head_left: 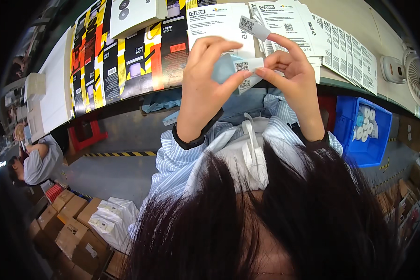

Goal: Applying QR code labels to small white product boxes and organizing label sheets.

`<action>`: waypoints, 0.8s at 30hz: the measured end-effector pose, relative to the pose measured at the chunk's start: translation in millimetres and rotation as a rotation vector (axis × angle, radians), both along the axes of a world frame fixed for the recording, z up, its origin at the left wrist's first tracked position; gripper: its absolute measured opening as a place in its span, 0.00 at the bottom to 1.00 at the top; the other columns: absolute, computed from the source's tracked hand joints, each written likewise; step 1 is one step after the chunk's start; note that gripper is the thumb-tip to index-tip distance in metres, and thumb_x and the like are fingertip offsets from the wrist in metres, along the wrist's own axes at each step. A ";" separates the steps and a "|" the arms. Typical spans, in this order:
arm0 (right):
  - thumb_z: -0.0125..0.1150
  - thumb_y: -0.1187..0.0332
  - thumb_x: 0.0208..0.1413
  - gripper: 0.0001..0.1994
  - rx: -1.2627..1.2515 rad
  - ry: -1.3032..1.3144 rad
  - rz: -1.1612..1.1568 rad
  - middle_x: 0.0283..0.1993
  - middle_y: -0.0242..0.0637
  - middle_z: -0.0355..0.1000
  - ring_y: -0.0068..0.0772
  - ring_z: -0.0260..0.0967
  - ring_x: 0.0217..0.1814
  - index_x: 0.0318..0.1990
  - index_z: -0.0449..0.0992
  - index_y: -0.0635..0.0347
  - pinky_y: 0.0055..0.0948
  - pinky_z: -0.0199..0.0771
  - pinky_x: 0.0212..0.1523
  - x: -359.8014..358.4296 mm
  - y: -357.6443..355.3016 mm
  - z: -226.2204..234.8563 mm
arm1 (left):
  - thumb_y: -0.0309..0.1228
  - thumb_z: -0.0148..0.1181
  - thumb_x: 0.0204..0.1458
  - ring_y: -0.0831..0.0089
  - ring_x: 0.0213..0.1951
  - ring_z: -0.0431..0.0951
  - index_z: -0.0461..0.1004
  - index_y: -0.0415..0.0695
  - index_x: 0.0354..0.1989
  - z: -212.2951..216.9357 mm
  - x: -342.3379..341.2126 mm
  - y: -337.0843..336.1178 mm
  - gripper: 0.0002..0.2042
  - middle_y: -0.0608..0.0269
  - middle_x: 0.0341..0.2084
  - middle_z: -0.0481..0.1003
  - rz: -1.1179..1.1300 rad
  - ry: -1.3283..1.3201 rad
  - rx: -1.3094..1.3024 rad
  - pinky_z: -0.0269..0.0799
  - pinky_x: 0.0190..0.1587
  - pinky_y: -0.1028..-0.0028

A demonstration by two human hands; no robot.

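Above the table's near edge I hold a strip of white labels with square codes (pixel 243 66), its backing pale blue. My left hand (pixel 203 81) grips the strip from the left, thumb on its face and the other fingers curled behind. My right hand (pixel 291 74) pinches the strip's right edge, thumb tip almost against the left thumb. A loose white label (pixel 254 28) with a code clings to the tip of my raised right index finger. Just beyond the hands lies a stack of white printed sheets (pixel 210 27), partly hidden by them.
Further printed sheets (pixel 345 51) fan out at the right, near a small white fan (pixel 415 77). Black, yellow and red printed packages (pixel 140 60) cover the left, a white box (pixel 135 18) on top. A blue bin (pixel 364 151) holds white rolls. Cardboard boxes (pixel 74 233) and another person (pixel 44 161) are lower left.
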State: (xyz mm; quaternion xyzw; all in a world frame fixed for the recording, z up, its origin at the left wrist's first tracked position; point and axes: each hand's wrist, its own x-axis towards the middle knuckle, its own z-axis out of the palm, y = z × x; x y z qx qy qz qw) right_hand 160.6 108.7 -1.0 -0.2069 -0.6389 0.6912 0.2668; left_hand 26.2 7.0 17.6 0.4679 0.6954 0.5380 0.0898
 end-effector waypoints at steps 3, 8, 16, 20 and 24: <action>0.62 0.78 0.45 0.26 0.115 -0.037 -0.016 0.28 0.32 0.71 0.19 0.69 0.33 0.54 0.63 0.61 0.17 0.68 0.40 -3.3 -3.7 -0.7 | 0.25 0.64 0.37 0.68 0.26 0.74 0.74 0.40 0.26 -7.1 -9.7 -1.8 0.07 0.65 0.24 0.75 -0.169 0.058 -0.056 0.55 0.57 0.61; 0.62 0.78 0.44 0.26 0.203 0.001 -0.088 0.28 0.32 0.71 0.18 0.68 0.32 0.54 0.63 0.60 0.17 0.68 0.37 -13.1 -2.2 -4.7 | 0.25 0.63 0.38 0.69 0.23 0.74 0.74 0.40 0.25 -15.8 -14.0 -2.5 0.06 0.65 0.22 0.76 -0.218 -0.047 -0.092 0.41 0.64 0.56; 0.64 0.78 0.42 0.26 0.132 -0.011 -0.041 0.26 0.31 0.70 0.17 0.67 0.28 0.52 0.63 0.62 0.16 0.66 0.32 -23.3 8.3 13.6 | 0.29 0.63 0.41 0.71 0.11 0.64 0.73 0.37 0.18 -17.3 -23.4 -2.5 0.08 0.61 0.11 0.70 -0.256 -0.116 -0.183 0.52 0.61 0.60; 0.65 0.77 0.42 0.26 0.060 0.040 -0.154 0.26 0.31 0.70 0.16 0.66 0.25 0.52 0.64 0.62 0.13 0.64 0.27 -35.5 19.3 19.1 | 0.29 0.63 0.41 0.78 0.09 0.61 0.74 0.36 0.17 -29.9 -36.4 -11.7 0.09 0.64 0.05 0.66 -0.238 -0.220 -0.065 0.53 0.62 0.62; 0.62 0.79 0.43 0.29 0.038 0.025 -0.237 0.27 0.34 0.70 0.19 0.67 0.28 0.55 0.57 0.71 0.14 0.63 0.30 -52.8 34.2 8.2 | 0.28 0.62 0.42 0.85 0.13 0.63 0.74 0.36 0.17 -37.6 -43.9 -14.5 0.09 0.67 0.06 0.66 -0.248 -0.321 -0.122 0.51 0.62 0.63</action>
